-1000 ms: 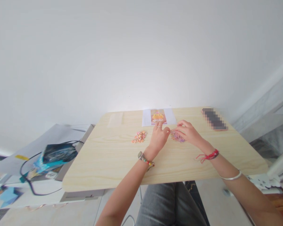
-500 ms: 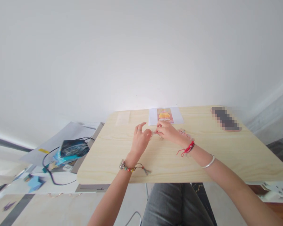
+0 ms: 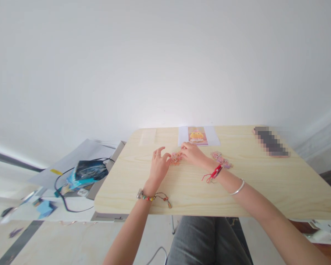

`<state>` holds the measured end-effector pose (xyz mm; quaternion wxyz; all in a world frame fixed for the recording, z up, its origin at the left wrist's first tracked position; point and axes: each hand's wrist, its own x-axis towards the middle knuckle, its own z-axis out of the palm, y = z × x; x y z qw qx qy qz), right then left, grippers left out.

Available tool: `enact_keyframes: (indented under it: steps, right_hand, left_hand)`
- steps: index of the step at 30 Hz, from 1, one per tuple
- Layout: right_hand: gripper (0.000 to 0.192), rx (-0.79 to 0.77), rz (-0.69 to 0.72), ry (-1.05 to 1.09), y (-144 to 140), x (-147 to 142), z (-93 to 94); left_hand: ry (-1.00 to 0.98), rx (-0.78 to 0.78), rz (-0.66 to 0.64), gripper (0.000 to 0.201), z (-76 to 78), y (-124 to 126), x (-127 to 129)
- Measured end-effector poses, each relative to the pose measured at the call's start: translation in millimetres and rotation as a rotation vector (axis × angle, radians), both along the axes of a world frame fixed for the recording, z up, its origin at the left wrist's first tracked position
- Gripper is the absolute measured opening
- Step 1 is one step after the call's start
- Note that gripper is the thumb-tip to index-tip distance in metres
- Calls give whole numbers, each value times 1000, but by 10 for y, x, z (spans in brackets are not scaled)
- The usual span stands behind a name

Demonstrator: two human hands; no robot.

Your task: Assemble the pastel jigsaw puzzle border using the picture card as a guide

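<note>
Head camera looks down on a pale wooden desk (image 3: pixel 198 191) set against a white wall. The left hand (image 3: pixel 158 165) rests on the desk with its fingers loosely spread, holding nothing, its fingertips just beside a small orange-pink pile of tiny pieces (image 3: pixel 176 158). The right hand (image 3: pixel 193 154) reaches across from the right and touches the same pile on its other side, fingers curled down onto it; whether it pinches any piece cannot be told. The pile lies between the two hands, near the middle of the desk. A second, pink-purple pile (image 3: pixel 221 159) lies just beyond the right wrist, which wears a red string bracelet (image 3: pixel 213 173). At the far edge lies a white sheet with a yellow picture (image 3: pixel 198 135), and further right a blurred dark object (image 3: pixel 271 141). Left of the desk, on a lower surface, sits a dark bag with a black cable (image 3: pixel 82 173).
</note>
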<state>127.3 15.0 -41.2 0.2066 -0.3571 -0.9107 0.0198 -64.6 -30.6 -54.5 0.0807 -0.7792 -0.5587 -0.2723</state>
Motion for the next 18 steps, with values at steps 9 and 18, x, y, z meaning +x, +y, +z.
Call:
enact_keyframes:
  steps: [9, 18]
  right_hand:
    - [11, -79, -155, -68, -122, 656, -46]
    - [5, -149, -139, -26, -79, 558, -126]
  left_hand:
    - [-54, -24, -72, 9, 108, -52, 361]
    - [20, -155, -161, 14, 70, 221, 691]
